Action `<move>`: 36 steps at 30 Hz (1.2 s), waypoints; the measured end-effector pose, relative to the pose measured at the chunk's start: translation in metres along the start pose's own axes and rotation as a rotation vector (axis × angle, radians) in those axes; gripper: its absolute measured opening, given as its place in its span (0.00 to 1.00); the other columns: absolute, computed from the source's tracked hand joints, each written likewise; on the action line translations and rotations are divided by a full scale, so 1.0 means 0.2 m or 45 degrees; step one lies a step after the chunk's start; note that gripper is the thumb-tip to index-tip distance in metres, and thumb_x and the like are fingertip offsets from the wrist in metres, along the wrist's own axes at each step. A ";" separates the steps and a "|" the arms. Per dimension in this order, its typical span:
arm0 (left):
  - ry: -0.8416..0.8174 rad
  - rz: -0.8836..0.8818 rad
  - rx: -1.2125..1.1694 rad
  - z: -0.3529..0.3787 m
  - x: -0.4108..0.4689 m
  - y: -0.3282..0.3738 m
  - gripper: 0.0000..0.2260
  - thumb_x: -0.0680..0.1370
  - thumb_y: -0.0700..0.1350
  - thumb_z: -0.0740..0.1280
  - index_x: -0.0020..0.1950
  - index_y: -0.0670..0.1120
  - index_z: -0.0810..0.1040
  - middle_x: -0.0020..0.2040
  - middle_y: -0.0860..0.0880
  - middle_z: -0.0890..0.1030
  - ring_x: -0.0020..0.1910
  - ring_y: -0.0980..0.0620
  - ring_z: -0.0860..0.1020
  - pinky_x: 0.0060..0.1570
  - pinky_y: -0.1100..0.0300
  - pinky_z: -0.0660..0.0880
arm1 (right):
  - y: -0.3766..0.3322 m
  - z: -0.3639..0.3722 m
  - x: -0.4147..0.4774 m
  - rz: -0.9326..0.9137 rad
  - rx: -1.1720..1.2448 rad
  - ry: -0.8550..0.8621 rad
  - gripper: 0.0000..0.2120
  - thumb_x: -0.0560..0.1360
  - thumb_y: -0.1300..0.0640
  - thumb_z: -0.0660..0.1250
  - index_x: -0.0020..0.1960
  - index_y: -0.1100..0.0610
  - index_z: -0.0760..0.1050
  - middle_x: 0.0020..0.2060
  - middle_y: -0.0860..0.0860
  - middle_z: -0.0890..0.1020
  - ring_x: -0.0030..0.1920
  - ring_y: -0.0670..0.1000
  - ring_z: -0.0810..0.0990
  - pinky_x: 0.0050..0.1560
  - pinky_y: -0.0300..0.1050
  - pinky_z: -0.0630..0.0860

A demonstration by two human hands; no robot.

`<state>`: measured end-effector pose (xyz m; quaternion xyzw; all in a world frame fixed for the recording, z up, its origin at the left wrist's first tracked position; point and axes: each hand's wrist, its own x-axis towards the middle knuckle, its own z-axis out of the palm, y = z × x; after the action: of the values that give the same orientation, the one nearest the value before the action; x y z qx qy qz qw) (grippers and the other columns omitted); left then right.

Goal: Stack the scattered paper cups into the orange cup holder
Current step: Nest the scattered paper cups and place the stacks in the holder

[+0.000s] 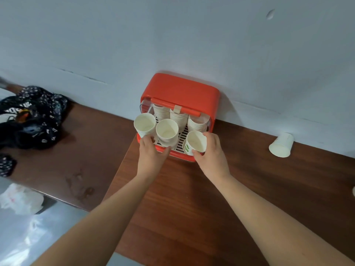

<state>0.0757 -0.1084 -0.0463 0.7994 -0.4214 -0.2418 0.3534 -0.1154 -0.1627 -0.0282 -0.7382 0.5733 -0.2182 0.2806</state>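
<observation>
Against the pale wall at mid-frame sits the boxy orange plastic cup holder (180,89), lid up. By my reading it is nearly full. Three tall back-row stacks of white paper cups (177,118) stand on its white slatted tray (181,140), with a front-left stack (145,124) and a front-centre stack (166,132) before them.

My right hand (213,152) is wrapped round a white paper cup with green print (194,144) at the tray's front right corner. I cannot tell if it is set down yet. My left hand (151,153) curls at the foot of the two front stacks, and I cannot tell whether it grasps one or only steadies them.

What I judge is left: a loose white paper cup (281,144) lies on its side on the brown wooden table (192,208). It is at the right of the frame by the wall, well apart from the holder.
</observation>
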 end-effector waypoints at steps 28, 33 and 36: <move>-0.095 0.016 0.130 0.01 -0.03 -0.05 0.11 0.76 0.44 0.68 0.54 0.43 0.71 0.53 0.48 0.73 0.49 0.47 0.74 0.45 0.54 0.72 | 0.07 0.13 0.00 0.184 -0.103 -0.080 0.31 0.71 0.48 0.76 0.68 0.57 0.70 0.63 0.55 0.75 0.65 0.57 0.72 0.64 0.52 0.72; -0.298 0.174 0.227 0.09 -0.15 0.11 0.06 0.77 0.48 0.66 0.49 0.46 0.72 0.48 0.51 0.75 0.45 0.49 0.75 0.44 0.52 0.74 | 0.26 -0.20 -0.15 0.352 -0.182 -0.096 0.28 0.76 0.46 0.71 0.71 0.55 0.69 0.69 0.53 0.71 0.69 0.53 0.72 0.68 0.50 0.73; -0.446 0.298 0.218 0.23 -0.19 0.31 0.06 0.76 0.48 0.66 0.48 0.47 0.73 0.48 0.51 0.76 0.45 0.49 0.76 0.45 0.52 0.74 | 0.46 -0.47 -0.23 0.448 -0.217 -0.026 0.26 0.76 0.46 0.69 0.70 0.56 0.70 0.67 0.54 0.71 0.67 0.55 0.73 0.67 0.50 0.72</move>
<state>-0.0076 -0.1168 -0.0255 0.7180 -0.5850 -0.2977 0.2315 -0.2533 -0.1502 -0.0196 -0.6497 0.7072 -0.1091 0.2567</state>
